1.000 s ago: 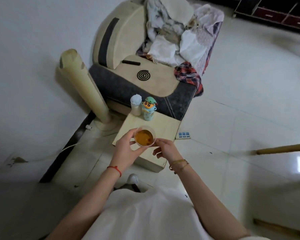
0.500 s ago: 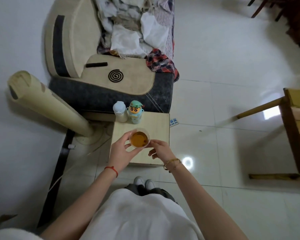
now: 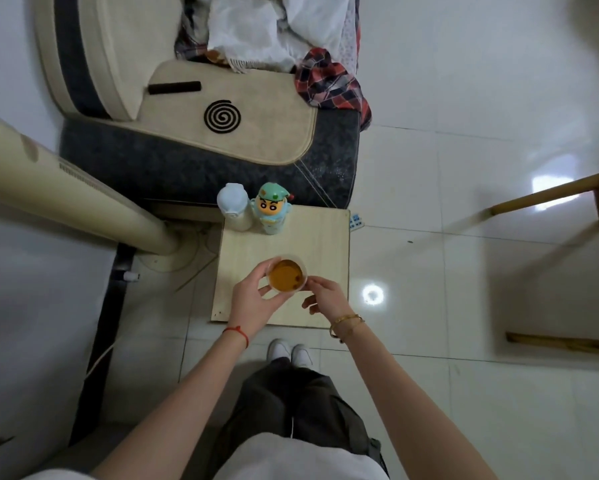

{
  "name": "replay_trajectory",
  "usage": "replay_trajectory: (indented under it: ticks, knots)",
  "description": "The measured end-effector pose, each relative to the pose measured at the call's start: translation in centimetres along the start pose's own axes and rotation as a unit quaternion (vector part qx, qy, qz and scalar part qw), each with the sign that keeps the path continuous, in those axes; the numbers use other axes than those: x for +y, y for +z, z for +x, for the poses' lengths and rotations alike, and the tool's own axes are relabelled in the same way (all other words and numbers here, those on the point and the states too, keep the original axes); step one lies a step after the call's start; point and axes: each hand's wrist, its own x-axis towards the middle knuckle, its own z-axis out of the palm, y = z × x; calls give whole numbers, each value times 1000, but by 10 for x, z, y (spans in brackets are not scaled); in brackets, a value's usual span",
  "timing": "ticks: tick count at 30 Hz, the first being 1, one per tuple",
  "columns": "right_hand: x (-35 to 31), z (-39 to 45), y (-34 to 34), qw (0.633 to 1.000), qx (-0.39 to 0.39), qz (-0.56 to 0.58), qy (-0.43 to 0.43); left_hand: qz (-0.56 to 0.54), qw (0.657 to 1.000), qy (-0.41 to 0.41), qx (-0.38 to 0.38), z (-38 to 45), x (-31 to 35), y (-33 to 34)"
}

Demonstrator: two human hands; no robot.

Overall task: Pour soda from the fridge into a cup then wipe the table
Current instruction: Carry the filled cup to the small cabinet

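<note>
**Cup filled, over surface — set-down pending**

Cup w/ amber soda, roughly three-quarters full, held over middle of small wooden surface. Left hand wrapped round cup's near-left side, fingers curled under rim, thumb along the wall. Right hand at cup's right edge, fingertips touching or just beside rim; can't tell if actually gripping, fingers loosely bent, nothing else in it.

Vs. a sec ago: same two-handed hold, cup in much the same spot rel. to surface; view swung so surface now sits squarely below, feet at its near edge. Can't tell if cup base touches surface yet.

Meaning for task: pour looks done, judging by liquid level; no soda bottle in sight. Next prob. set cup down, let go, then find a cloth — none visible — and wipe.

Also on surface, far edge: white bottle and cartoon-figure bottle, side by side. Sofa behind, tower fan to the left.
</note>
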Motion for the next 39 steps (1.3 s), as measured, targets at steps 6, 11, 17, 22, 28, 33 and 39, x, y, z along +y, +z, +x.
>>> replay_trajectory:
  ticks: [6,11,17,22,28,33,39]
  knots:
    - [43,67,-1,999,20,-9,26,-12,999,-39,-11,42,-61,29]
    - [77,117,-5,999,30,-5,31,-14,998,-53,-10,73,-107,53]
    - [112,155,-7,998,33,-60,2,-23,998,-55,1,95,-149,74]
    - [132,169,-5,995,34,-92,-29,-17,999,-42,7,101,-168,83]
    - [145,175,-2,995,34,-78,-42,-13,999,-48,17,100,-178,85]
    - [151,175,0,993,49,-90,-51,-17,998,-48,23,100,-185,86]
    - [146,160,0,987,74,-135,-41,54,995,-78,5,91,-183,77]
